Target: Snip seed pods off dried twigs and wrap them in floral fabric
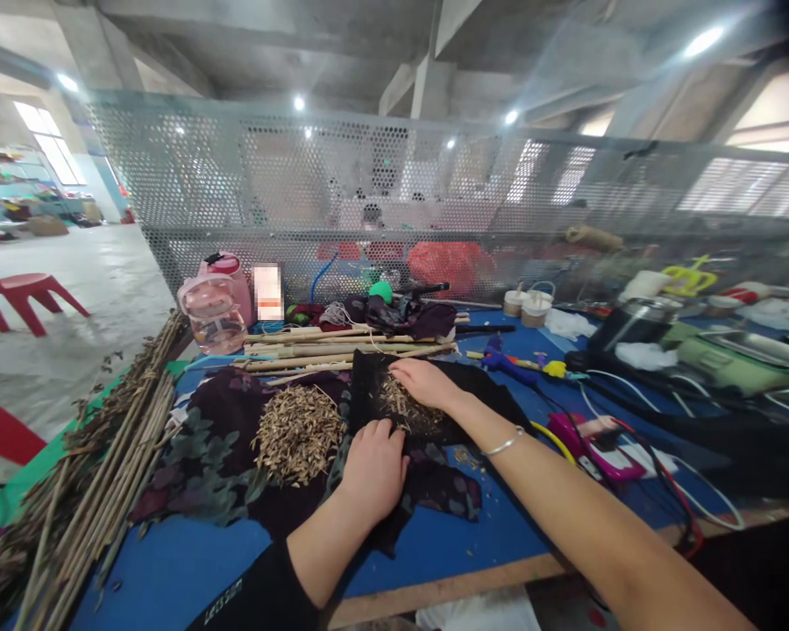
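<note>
My left hand (376,464) rests palm down on the near left corner of a black cloth (363,386), its bent fingers slightly apart. Over the middle of that cloth, my right hand (426,384) has its fingers drawn together in a thin layer of dried seed husks (398,401); what lies under the fingertips is hidden. Left of both hands, a round heap of brown dried pods (299,436) sits on a dark flower-patterned cloth (216,447). Part of this patterned cloth also shows below the black one.
Dry stalks (105,464) line the table's left side. Cut sticks (329,350) lie behind the cloths, near a pink-lidded jug (216,311). Cables and a magenta device (592,447) are at right, with a black flask (637,324). A perforated metal screen (302,175) stands behind.
</note>
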A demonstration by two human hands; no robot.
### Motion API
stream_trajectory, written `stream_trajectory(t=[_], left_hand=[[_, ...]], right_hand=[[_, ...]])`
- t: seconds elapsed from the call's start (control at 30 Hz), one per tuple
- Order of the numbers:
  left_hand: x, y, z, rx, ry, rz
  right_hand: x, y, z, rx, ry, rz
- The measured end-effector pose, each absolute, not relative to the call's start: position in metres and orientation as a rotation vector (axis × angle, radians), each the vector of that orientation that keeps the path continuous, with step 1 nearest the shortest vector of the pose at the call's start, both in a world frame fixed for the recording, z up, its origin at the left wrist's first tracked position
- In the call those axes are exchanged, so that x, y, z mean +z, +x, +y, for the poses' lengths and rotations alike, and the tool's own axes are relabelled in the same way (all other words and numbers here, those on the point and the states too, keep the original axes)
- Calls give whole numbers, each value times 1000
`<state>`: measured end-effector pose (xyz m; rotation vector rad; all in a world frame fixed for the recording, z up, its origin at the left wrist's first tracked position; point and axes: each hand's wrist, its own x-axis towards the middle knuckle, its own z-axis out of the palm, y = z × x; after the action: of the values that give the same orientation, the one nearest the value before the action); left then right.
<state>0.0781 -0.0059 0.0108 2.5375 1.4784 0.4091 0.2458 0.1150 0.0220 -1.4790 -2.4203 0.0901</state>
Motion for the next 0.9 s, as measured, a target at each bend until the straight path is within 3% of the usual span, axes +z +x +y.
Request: stream_trajectory(t=[0.37,0.6,0.9], left_hand=[[12,77,-7,368,2550,1487],[12,79,-6,374,2541,1482],[12,78,-6,375,2531,1485]], right_hand=[[19,254,87,117,-1295,-2422],[2,294,101,-25,-1830,-2169],[2,305,148,-28,-1981,-2178]])
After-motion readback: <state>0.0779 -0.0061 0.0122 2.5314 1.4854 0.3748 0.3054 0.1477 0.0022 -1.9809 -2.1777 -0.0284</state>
